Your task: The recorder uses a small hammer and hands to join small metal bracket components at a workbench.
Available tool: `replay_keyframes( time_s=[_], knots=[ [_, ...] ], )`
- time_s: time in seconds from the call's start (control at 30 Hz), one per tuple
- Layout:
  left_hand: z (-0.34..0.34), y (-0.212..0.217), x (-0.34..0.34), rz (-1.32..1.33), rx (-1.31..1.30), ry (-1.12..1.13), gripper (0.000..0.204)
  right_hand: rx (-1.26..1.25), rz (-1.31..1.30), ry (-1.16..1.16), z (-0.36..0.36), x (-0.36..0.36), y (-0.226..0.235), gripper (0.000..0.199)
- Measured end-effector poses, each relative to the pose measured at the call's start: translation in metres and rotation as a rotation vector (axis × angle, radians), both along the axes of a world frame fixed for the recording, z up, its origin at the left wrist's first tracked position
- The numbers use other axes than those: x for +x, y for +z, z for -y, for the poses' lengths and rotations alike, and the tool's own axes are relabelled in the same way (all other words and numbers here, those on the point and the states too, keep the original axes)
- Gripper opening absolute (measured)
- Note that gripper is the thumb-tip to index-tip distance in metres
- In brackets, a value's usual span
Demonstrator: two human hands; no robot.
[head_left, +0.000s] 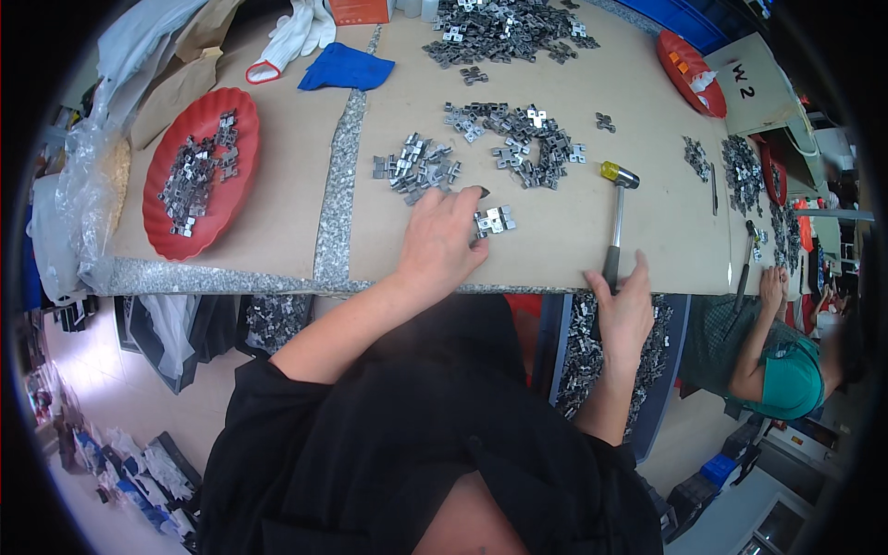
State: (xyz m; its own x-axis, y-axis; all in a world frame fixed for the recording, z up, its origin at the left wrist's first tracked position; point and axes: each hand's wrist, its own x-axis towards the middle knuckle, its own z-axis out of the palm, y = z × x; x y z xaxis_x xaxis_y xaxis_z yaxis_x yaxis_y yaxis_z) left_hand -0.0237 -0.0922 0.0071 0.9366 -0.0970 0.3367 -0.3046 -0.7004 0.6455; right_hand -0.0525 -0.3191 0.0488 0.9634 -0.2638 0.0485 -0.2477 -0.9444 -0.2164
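My left hand (pixel 440 237) is closed at the table's near side, its fingers against a small silver metal bracket (pixel 498 219). A dark pointed tip (pixel 482 192) sticks out by its index finger; what it belongs to is hidden. My right hand (pixel 625 310) is at the table's front edge, thumb and index finger spread on either side of the grip of a hammer (pixel 617 222). The hammer lies with its yellow-and-metal head away from me. Just beyond my left hand is a small pile of brackets (pixel 421 166), with a looser cluster (pixel 541 153) to its right.
A large heap of brackets (pixel 499 32) lies at the back. On the left are a red scalloped tray (pixel 245 176) with brackets, a blue cloth (pixel 347 68) and a white glove (pixel 294 42). A bin of brackets (pixel 661 370) sits below the edge. A co-worker in green (pixel 791 377) works at right.
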Motion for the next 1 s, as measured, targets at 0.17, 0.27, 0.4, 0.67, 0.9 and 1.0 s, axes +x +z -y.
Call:
replay_keyframes(
  time_s=[0.17,0.27,0.4,0.67,0.9,1.0],
  knots=[
    [0.008,0.014,0.006,0.016,0.23,-0.069,0.054,-0.003,0.01,0.084,0.018,-0.009,-0.024,0.034],
    [0.01,0.012,0.009,0.012,0.18,-0.104,0.06,-0.038,0.153,0.115,0.027,-0.017,-0.028,0.024],
    [0.011,0.013,0.009,0.031,0.147,-0.102,0.055,0.75,-0.06,0.069,0.011,-0.055,-0.019,0.023],
    [0.011,0.014,0.009,0.018,0.149,-0.121,0.063,0.528,-0.156,0.392,-0.019,-0.075,-0.011,0.025],
    [0.005,-0.006,0.004,0.0,-0.044,-0.025,0.057,0.425,-0.134,0.417,-0.022,-0.075,-0.013,0.024],
    [0.002,-0.016,0.001,0.098,-0.028,0.007,0.039,0.477,-0.228,0.358,-0.025,-0.073,-0.008,0.024]
  ],
)
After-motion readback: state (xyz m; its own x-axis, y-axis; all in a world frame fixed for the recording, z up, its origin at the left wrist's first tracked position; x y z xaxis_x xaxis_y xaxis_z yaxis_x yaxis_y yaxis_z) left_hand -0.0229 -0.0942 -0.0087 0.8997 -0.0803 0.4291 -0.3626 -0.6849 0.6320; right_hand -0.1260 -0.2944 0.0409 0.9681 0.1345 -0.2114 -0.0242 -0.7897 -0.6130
